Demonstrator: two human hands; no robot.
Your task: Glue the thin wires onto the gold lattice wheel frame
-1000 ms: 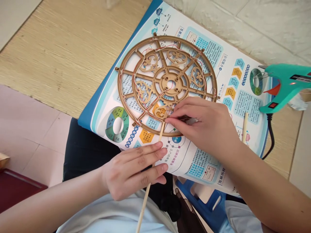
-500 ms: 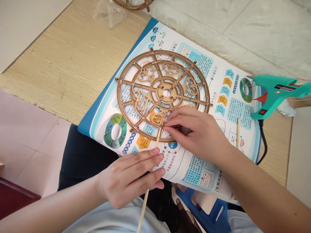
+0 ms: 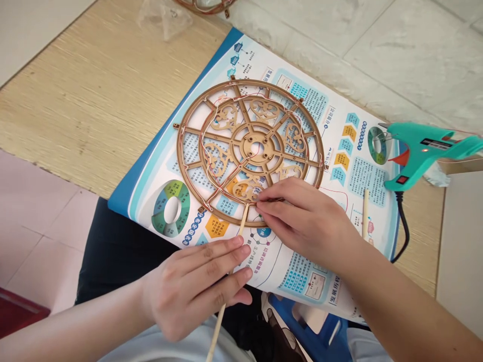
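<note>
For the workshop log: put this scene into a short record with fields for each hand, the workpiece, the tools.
Workpiece: round golden-brown openwork wheel strung with thin red wire
Left hand: grip closed over a thin pale wooden stick whose top end meets the wheel's lower rim
Right hand: fingertips pinched at that rim; what they pinch is hidden
Under it: blue-bordered printed poster on a wood-grain tabletop
Tools: teal hot glue gun with black cord, right of the wheel; short second wooden stick on the poster

One head-worn camera looks forward and steeply down, close over the lap, at the wheel [image 3: 247, 141] on the poster [image 3: 350, 166].
</note>
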